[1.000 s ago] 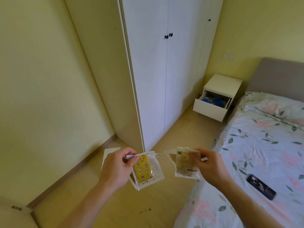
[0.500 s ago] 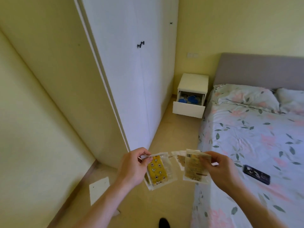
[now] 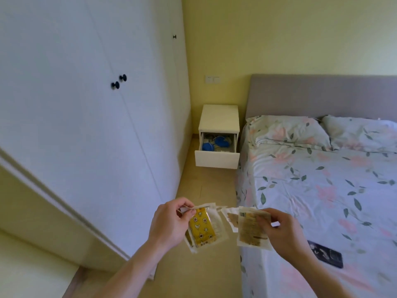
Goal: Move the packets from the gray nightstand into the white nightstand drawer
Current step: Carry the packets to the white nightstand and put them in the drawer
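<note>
Both hands pinch packets, the left hand a yellow packet, the right hand tan packets; the open white nightstand drawer lies straight ahead (slightly nearer the left grip).

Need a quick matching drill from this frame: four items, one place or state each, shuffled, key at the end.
Things:
1. yellow packet
2. brown packet
3. white nightstand drawer
4. black phone

Places or states:
A. pulled open, blue items inside
B. lying on the floral bedsheet
C. pinched by the left hand
D. pinched by the right hand

Pairs: 1-C, 2-D, 3-A, 4-B
</note>
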{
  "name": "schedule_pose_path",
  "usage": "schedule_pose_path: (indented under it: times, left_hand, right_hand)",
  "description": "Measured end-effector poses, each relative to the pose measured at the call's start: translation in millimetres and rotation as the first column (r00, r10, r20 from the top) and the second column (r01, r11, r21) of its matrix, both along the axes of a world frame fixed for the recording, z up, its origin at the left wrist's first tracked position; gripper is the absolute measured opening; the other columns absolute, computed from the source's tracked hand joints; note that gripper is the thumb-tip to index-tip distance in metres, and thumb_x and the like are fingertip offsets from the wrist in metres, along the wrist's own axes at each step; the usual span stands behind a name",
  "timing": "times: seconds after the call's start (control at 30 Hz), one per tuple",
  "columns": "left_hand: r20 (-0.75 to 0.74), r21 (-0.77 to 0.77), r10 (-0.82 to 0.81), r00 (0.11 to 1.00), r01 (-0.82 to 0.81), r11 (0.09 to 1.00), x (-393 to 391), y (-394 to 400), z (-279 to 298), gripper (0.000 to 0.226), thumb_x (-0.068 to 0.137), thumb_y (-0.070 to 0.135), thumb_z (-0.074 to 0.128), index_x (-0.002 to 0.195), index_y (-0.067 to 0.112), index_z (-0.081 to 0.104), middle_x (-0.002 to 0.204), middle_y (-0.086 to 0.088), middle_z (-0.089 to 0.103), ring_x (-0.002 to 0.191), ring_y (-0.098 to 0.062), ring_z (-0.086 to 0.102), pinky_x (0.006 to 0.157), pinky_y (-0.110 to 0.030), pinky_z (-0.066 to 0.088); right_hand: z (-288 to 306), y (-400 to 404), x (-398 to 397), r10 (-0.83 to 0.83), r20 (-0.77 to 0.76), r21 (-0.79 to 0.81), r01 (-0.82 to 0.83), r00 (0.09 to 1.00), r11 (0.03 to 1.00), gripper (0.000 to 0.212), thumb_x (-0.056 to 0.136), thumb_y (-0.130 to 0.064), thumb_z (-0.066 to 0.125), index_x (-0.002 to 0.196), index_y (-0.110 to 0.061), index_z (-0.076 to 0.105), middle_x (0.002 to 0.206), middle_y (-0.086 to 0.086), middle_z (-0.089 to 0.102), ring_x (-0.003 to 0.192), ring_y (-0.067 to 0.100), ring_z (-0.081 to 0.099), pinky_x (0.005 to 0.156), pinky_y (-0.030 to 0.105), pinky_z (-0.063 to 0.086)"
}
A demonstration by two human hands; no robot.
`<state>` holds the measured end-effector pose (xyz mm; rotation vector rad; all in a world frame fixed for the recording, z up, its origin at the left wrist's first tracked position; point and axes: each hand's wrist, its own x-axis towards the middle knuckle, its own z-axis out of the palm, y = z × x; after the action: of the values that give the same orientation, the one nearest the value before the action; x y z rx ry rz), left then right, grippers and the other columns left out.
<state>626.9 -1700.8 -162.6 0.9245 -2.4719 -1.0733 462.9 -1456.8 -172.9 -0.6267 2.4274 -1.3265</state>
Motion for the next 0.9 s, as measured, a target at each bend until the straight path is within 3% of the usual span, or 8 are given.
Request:
schedule_pose_path:
  times: [0.13, 0.3, 0.5, 0.67, 0.9]
  left_hand:
    - [-0.014, 0.013, 0.0, 1.0, 0.0, 1.0, -55, -39, -1, 0.01, 0.094, 0.036, 0.071, 0.084, 0.033, 0.07, 0.081, 0.019, 0.072, 0.076, -0.006, 0.068, 0.062, -0.018, 0.051]
    - [0.003, 0.045, 0.01, 1.0, -0.01, 0.999, -113, -96, -14, 0.011, 0.093, 0.034, 0.072, 0.083, 0.033, 0.07, 0.08, 0.019, 0.072, 0.074, -0.005, 0.069, 0.057, -0.013, 0.05]
    - [0.019, 0.064, -0.016, 1.0, 0.014, 0.998, -198, -184, -41, 0.009, 0.094, 0.037, 0.07, 0.087, 0.033, 0.068, 0.086, 0.018, 0.072, 0.077, -0.006, 0.07, 0.06, -0.017, 0.055]
    - [0.048, 0.07, -0.048, 0.998, 0.045, 0.997, -273, -265, -57, 0.008, 0.094, 0.041, 0.068, 0.09, 0.035, 0.067, 0.09, 0.02, 0.071, 0.081, -0.009, 0.069, 0.06, -0.012, 0.05]
    - [0.096, 0.115, -0.14, 0.985, 0.129, 0.985, -381, -338, -68, 0.007, 0.094, 0.038, 0.07, 0.089, 0.034, 0.068, 0.092, 0.02, 0.069, 0.086, -0.007, 0.067, 0.07, -0.022, 0.058]
  right_hand:
    - [6, -35, -61, -0.012, -0.009, 0.041, 0.012, 1.0, 0.999, 0.024, 0.098, -0.022, 0.066, 0.086, -0.04, 0.076, 0.08, -0.015, 0.074, 0.07, 0.004, 0.069, 0.064, 0.019, 0.049]
    - [10, -87, -127, -0.006, -0.045, 0.084, 0.01, 0.999, 0.996, 0.016, 0.099, -0.022, 0.065, 0.094, -0.034, 0.075, 0.086, -0.014, 0.073, 0.07, 0.001, 0.066, 0.057, 0.004, 0.043]
    - [-9, -167, -214, -0.006, -0.051, 0.108, 0.012, 0.999, 0.994, 0.017, 0.098, -0.021, 0.066, 0.091, -0.034, 0.076, 0.083, -0.013, 0.074, 0.072, 0.003, 0.067, 0.058, 0.013, 0.045]
    - [-19, -238, -287, -0.057, -0.08, 0.141, 0.067, 0.995, 0.988, 0.017, 0.096, -0.017, 0.069, 0.089, -0.031, 0.076, 0.078, -0.012, 0.072, 0.073, 0.002, 0.065, 0.06, 0.008, 0.046]
    - [-27, -295, -373, -0.155, -0.093, 0.152, 0.167, 0.984, 0.974, 0.016, 0.098, -0.022, 0.067, 0.097, -0.035, 0.076, 0.08, -0.011, 0.073, 0.072, 0.006, 0.065, 0.056, 0.01, 0.047]
